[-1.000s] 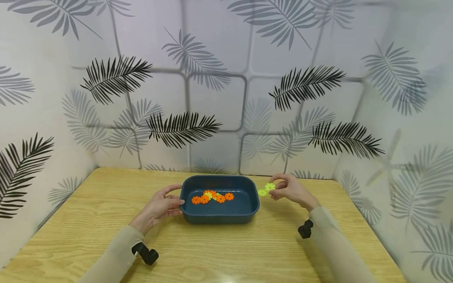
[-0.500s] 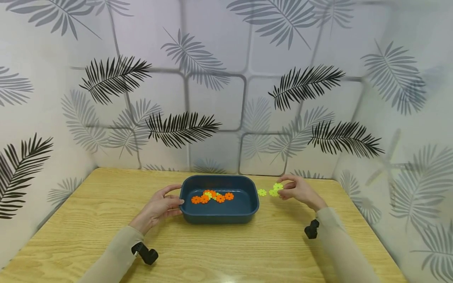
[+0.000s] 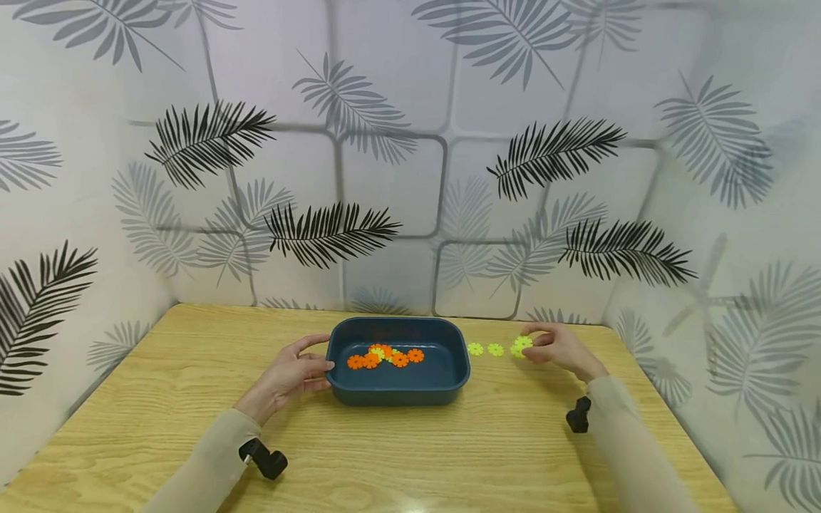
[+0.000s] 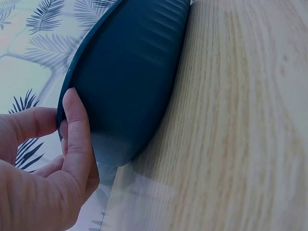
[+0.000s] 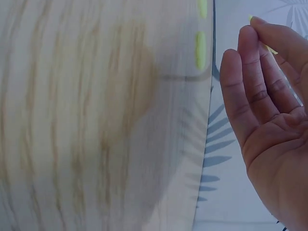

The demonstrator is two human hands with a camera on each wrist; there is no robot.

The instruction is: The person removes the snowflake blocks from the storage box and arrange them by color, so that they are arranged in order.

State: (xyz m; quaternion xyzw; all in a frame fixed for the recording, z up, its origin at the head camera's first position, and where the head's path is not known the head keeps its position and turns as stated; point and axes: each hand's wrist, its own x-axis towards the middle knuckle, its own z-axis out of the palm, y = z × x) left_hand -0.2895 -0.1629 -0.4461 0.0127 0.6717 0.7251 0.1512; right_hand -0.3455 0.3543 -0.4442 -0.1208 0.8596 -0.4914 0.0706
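Observation:
My left hand point(image 3: 291, 376) grips the left end of a dark blue rectangular tub point(image 3: 400, 399), its rim between thumb and fingers in the left wrist view. In the tub lie several orange flower-shaped discs point(image 3: 415, 355) and a few yellow-green ones point(image 3: 377, 353). Right of the tub, my right hand point(image 3: 564, 350) pinches a yellow-green flower-shaped disc point(image 3: 523, 342); the fingers hide most of it in the right wrist view. Just under it shows another yellow-green disc point(image 3: 516, 353). Two more, a middle disc point(image 3: 496, 350) and one beside the tub point(image 3: 475, 349), lie in a row.
The tub stands on a light wood-grain table point(image 3: 410, 456) near its back edge. Behind and at both sides rise walls point(image 3: 398, 185) covered in a leaf pattern. Each sleeve carries a small black wrist camera, one left point(image 3: 263, 459) and one right point(image 3: 579, 415).
My right hand has moved right, away from the tub, with a yellow-green disc in its fingers. More yellow-green discs now show on the table in its wake. The left hand and tub have stayed put.

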